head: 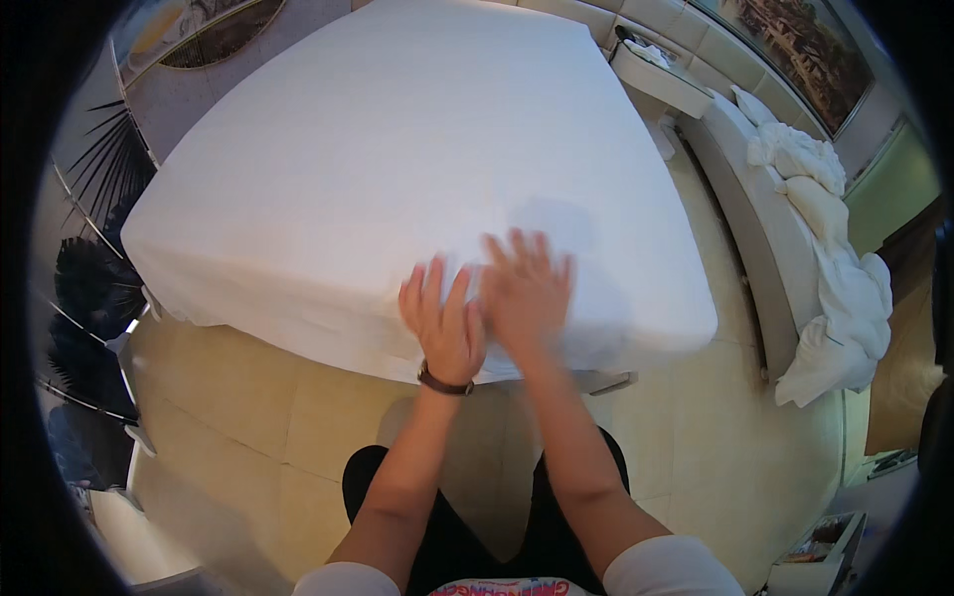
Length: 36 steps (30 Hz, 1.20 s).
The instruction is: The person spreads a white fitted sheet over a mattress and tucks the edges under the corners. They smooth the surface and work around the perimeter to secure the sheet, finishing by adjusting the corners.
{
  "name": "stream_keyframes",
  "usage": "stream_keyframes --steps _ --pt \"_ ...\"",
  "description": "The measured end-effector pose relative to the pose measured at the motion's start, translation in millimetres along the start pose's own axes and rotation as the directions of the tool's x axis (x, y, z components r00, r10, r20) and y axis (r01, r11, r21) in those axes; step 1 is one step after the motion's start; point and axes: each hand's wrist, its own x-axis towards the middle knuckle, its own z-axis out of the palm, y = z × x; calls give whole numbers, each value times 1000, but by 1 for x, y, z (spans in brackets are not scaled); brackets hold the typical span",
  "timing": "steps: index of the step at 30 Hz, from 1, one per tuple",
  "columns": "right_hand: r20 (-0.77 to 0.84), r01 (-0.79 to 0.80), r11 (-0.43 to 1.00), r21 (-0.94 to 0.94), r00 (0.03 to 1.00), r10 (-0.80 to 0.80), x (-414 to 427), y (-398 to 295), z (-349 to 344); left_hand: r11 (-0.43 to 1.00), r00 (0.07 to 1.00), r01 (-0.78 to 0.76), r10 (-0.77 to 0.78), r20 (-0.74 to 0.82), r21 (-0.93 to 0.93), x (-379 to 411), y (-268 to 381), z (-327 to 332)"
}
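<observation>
A bed covered with a smooth white sheet [387, 149] fills the space before me, its near side hanging over the mattress edge. My left hand [447, 320], with a dark wristband [445, 381], lies at the near edge of the sheet, fingers spread. Close beside it on the right, my right hand [528, 294] is spread palm down over the sheet and blurred by motion. Neither hand holds anything. The sheet's right near corner [697, 328] is rounded over the mattress, and part of a bed leg or frame [615, 383] shows below the hem.
On the right, a second low bed [753, 216] carries a rumpled white duvet [850, 313] and pillow [754, 106]. A bedside table [659, 74] stands between the beds. Dark mirrored panels with a plant motif [97, 290] line the left. Pale tiles [246, 402] cover the floor.
</observation>
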Motion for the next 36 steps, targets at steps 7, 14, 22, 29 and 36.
stream_keyframes --steps 7,14,22,29,36 --pt "-231 -253 955 -154 949 214 -69 133 -28 967 947 -37 -47 318 252 -19 -13 -6" --pt "-437 -348 926 -149 863 254 -100 137 8 997 952 49 -67 299 67 -67 2 -3" --pt "59 -376 808 454 917 394 -186 90 10 995 756 -90 34 653 52 -173 16 25" --pt "712 -477 -530 702 436 550 -218 97 67 996 770 -82 51 636 19 -174 14 39" --pt "894 -273 -865 420 288 343 -213 109 45 991 724 -108 21 689 83 -172 24 36"
